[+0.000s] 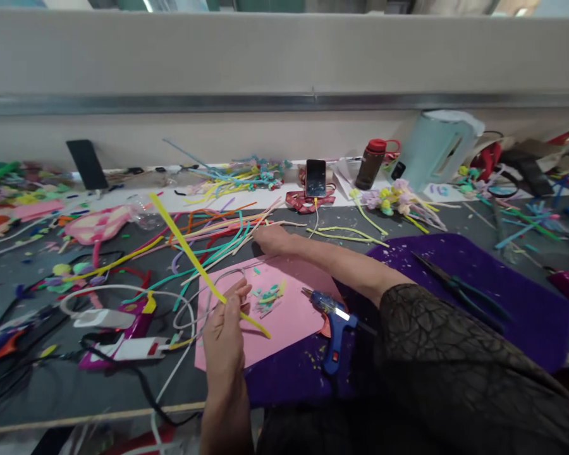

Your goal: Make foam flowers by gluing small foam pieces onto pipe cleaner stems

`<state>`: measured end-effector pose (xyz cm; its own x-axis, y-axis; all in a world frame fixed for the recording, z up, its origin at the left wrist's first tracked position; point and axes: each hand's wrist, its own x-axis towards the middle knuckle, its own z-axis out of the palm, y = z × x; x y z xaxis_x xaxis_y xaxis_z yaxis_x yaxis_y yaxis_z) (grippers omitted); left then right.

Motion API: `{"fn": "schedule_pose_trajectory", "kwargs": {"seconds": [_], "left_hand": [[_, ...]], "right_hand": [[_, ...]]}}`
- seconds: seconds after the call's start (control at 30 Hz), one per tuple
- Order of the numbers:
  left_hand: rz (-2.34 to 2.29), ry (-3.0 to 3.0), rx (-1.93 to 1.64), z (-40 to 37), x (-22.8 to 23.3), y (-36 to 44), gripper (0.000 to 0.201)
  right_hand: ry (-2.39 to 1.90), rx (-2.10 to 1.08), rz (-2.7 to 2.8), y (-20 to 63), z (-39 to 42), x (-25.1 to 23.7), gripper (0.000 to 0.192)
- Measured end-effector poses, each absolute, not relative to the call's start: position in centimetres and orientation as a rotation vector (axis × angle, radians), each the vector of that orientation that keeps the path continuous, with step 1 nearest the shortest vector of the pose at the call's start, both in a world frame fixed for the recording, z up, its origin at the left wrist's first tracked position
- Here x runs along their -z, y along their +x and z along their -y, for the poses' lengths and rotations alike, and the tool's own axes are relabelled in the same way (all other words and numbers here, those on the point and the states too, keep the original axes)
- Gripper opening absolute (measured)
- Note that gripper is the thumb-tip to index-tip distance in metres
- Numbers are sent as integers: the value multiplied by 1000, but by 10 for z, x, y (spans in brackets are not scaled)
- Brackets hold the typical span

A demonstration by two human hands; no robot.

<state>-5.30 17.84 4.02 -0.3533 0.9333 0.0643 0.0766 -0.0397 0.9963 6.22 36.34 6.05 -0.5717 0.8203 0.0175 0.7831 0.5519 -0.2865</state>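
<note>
My left hand point(225, 332) is closed on a long yellow pipe cleaner point(184, 246), which slants up to the left and pokes out below toward the right. My right hand point(271, 239) reaches across to the far edge of the pink sheet point(303, 316), at a loose bundle of coloured pipe cleaners point(232, 237). Its fingers are hidden behind the back of the hand, so their grip does not show. Small green and yellow clippings point(269, 297) lie on the pink sheet between my hands. A blue glue gun point(334, 322) lies across its right edge.
Pliers point(455, 284) rest on the purple felt point(531, 316) to the right. A power strip point(137, 322) with cables crowds the left. Along the back stand a phone point(315, 177), a bottle point(372, 165) and a pale blue kettle point(439, 148), near pipe-cleaner flowers point(393, 197).
</note>
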Motion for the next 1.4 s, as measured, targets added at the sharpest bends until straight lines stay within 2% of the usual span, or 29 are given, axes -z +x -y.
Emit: {"fn": "schedule_pose_trajectory", "kwargs": {"seconds": [0.2, 0.4, 0.7, 1.0, 1.17, 1.4], "left_hand": [[-1502, 1076, -1495, -178, -42, -52, 30], [-1498, 1093, -1499, -174, -43, -48, 36], [-1467, 1111, -1466, -174, -43, -48, 33], [-1494, 1117, -1455, -175, -44, -49, 33], [-1456, 1125, -1448, -175, -41, -51, 32], [-1457, 1162, -1433, -173, -46, -49, 31]], "right_hand": [[-1161, -283, 2689, 92, -352, -69, 21], [-1221, -208, 2625, 124, -372, -64, 26], [-1015, -60, 2830, 90, -368, -47, 25], [-1010, -5, 2882, 84, -365, -63, 23], [-1028, -99, 2805, 91, -327, -70, 18], [-780, -389, 2776, 104, -274, -63, 20]]}}
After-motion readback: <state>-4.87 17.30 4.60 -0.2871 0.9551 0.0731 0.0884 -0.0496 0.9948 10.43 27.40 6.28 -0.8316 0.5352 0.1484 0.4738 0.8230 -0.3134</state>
